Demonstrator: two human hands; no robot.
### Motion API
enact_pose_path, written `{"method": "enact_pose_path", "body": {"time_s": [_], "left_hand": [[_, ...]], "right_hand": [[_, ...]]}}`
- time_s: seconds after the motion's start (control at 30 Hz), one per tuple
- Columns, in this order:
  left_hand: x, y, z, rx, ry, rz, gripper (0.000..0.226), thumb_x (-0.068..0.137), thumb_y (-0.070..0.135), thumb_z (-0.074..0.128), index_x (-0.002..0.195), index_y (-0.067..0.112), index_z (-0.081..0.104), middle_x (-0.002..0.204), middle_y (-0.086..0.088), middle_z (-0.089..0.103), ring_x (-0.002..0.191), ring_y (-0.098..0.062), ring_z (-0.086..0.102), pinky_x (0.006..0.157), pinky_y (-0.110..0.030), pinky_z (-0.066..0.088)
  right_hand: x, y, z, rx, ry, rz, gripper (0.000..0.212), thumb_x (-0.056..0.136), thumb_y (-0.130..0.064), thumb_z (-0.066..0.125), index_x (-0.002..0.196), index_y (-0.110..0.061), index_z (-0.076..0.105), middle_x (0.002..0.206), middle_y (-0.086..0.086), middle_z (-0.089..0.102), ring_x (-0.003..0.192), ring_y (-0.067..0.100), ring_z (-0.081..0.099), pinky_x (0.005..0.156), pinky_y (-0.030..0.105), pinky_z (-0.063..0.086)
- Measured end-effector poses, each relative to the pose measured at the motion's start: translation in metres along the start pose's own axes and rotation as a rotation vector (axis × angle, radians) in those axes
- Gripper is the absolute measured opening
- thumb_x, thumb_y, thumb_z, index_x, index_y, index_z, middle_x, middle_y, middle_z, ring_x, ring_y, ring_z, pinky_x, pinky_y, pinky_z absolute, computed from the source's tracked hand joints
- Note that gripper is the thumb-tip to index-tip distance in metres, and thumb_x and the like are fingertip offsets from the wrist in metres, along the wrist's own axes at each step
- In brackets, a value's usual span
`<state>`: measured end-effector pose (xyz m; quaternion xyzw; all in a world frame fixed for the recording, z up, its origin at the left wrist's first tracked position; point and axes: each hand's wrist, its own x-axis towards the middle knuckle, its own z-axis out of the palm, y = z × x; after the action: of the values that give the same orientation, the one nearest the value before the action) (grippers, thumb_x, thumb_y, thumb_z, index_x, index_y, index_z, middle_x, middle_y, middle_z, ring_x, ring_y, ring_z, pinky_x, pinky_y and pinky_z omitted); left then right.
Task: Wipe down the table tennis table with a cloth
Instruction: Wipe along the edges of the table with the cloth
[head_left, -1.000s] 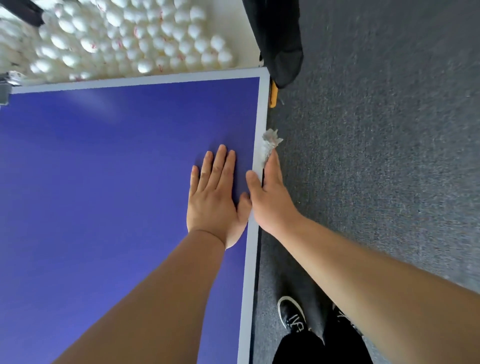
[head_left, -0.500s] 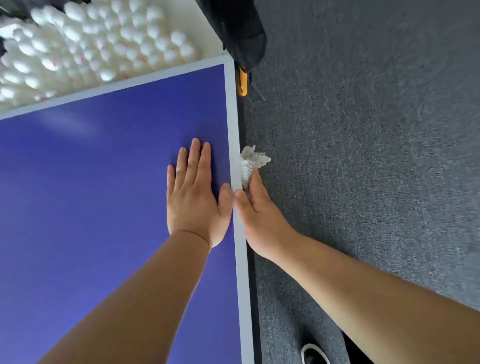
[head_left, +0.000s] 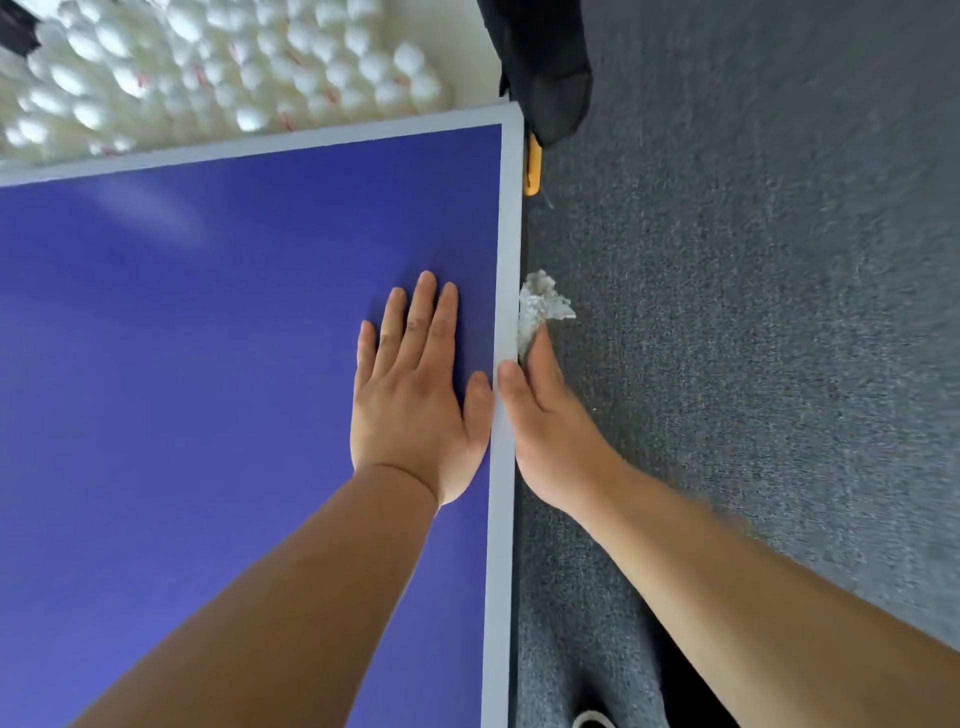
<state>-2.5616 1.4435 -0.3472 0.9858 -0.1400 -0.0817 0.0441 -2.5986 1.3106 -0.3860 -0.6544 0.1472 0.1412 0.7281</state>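
My left hand (head_left: 415, 395) lies flat on the surface (head_left: 208, 338), bracing me; beside it, my right hand (head_left: 545, 415) grips the cloth (head_left: 540, 306) against the edge (head_left: 506, 260) to wipe it.

Illumination was bright, diffuse and even; a pale, soft sheen lay on the blue table tennis table (head_left: 208, 364) toward its far left, and only a thin, faint shadow edged the left hand (head_left: 415, 400). The white balls (head_left: 208, 67) beyond the far edge were overexposed and smeared into one another, and the grey carpet (head_left: 779, 312) softened toward the right margin, while the crumpled cloth (head_left: 537, 309) and the right hand (head_left: 545, 426) were fairly sharp. Wide-angle distortion stretched both forearms toward the bottom corners.
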Motion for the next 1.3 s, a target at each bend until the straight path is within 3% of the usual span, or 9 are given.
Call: {"method": "enact_pose_path", "body": {"time_s": [0.23, 0.4, 0.5, 0.6, 0.63, 0.7, 0.8, 1.0, 1.3], "left_hand": [[0.001, -0.002, 0.002, -0.011, 0.015, 0.0, 0.075, 0.097, 0.045, 0.027, 0.166, 0.022, 0.011, 0.174, 0.005, 0.002, 0.16, -0.018, -0.004, 0.13, -0.046, 0.003], [0.001, 0.001, 0.002, -0.031, 0.02, -0.005, 0.075, 0.096, 0.045, 0.023, 0.166, 0.024, 0.011, 0.174, 0.007, 0.002, 0.16, -0.016, -0.003, 0.13, -0.045, 0.003], [0.0, 0.0, 0.002, -0.036, 0.029, -0.006, 0.074, 0.096, 0.046, 0.021, 0.166, 0.025, 0.011, 0.174, 0.007, 0.002, 0.16, -0.016, -0.003, 0.13, -0.044, 0.002], [0.001, 0.0, 0.001, -0.03, 0.025, 0.003, 0.074, 0.096, 0.046, 0.02, 0.166, 0.024, 0.011, 0.174, 0.007, 0.002, 0.16, -0.017, -0.002, 0.13, -0.043, 0.001], [0.001, 0.0, 0.001, -0.029, 0.023, 0.003, 0.075, 0.095, 0.045, 0.02, 0.166, 0.024, 0.011, 0.174, 0.007, 0.002, 0.16, -0.017, -0.002, 0.13, -0.043, 0.001], [0.0, 0.0, 0.001, -0.03, 0.024, -0.001, 0.075, 0.095, 0.044, 0.02, 0.166, 0.024, 0.011, 0.174, 0.007, 0.002, 0.16, -0.017, -0.002, 0.13, -0.043, 0.001], [0.0, 0.0, 0.001, -0.033, 0.029, -0.003, 0.074, 0.095, 0.043, 0.02, 0.166, 0.023, 0.012, 0.174, 0.006, 0.003, 0.16, -0.017, -0.002, 0.13, -0.043, 0.001], [0.0, -0.002, 0.001, -0.043, 0.022, 0.003, 0.072, 0.097, 0.04, 0.018, 0.166, 0.025, 0.008, 0.174, 0.008, 0.0, 0.16, -0.015, -0.004, 0.13, -0.042, 0.0], [-0.001, -0.005, 0.006, -0.067, 0.071, 0.01, 0.073, 0.094, 0.037, 0.014, 0.166, 0.026, 0.011, 0.173, 0.008, 0.005, 0.16, -0.015, -0.001, 0.13, -0.039, -0.001]], "right_hand": [[0.059, -0.033, -0.01, -0.136, 0.071, -0.134, 0.075, 0.109, -0.023, 0.041, 0.163, -0.026, -0.011, 0.172, -0.006, -0.007, 0.157, 0.005, -0.002, 0.129, 0.035, 0.008], [-0.013, -0.005, 0.006, -0.1, 0.033, -0.224, 0.06, 0.11, -0.017, 0.039, 0.161, -0.039, 0.016, 0.171, -0.013, -0.007, 0.151, -0.011, -0.006, 0.115, 0.003, 0.006], [-0.036, 0.002, 0.0, -0.152, 0.1, -0.256, 0.04, 0.11, -0.035, 0.037, 0.149, -0.039, 0.044, 0.17, -0.007, 0.019, 0.152, -0.006, 0.013, 0.114, 0.004, 0.017], [0.0, -0.021, -0.012, -0.146, 0.35, -0.189, 0.033, 0.11, -0.034, 0.035, 0.104, -0.036, 0.068, 0.127, -0.005, 0.065, 0.123, 0.003, 0.055, 0.109, 0.028, 0.041], [0.015, -0.03, -0.012, -0.152, 0.397, -0.164, 0.032, 0.109, -0.029, 0.038, 0.099, -0.029, 0.068, 0.116, -0.001, 0.067, 0.113, 0.01, 0.06, 0.103, 0.037, 0.046], [0.041, -0.037, -0.003, -0.114, 0.452, -0.16, 0.022, 0.106, -0.026, 0.045, 0.117, -0.02, 0.063, 0.122, 0.005, 0.062, 0.113, 0.019, 0.059, 0.103, 0.04, 0.047], [0.058, -0.037, 0.005, -0.081, 0.436, -0.109, 0.058, 0.105, -0.029, 0.051, 0.157, -0.019, 0.029, 0.149, 0.001, 0.044, 0.137, 0.019, 0.044, 0.117, 0.04, 0.037], [0.001, 0.004, 0.011, 0.115, 0.101, -0.073, 0.072, 0.102, -0.039, 0.042, 0.165, -0.03, 0.007, 0.166, -0.008, 0.029, 0.149, 0.002, 0.032, 0.125, 0.034, 0.027], [0.047, -0.015, 0.0, -0.013, 0.179, -0.12, 0.071, 0.106, -0.043, 0.049, 0.163, -0.037, 0.008, 0.157, -0.005, 0.044, 0.135, 0.009, 0.05, 0.11, 0.025, 0.04]]}}
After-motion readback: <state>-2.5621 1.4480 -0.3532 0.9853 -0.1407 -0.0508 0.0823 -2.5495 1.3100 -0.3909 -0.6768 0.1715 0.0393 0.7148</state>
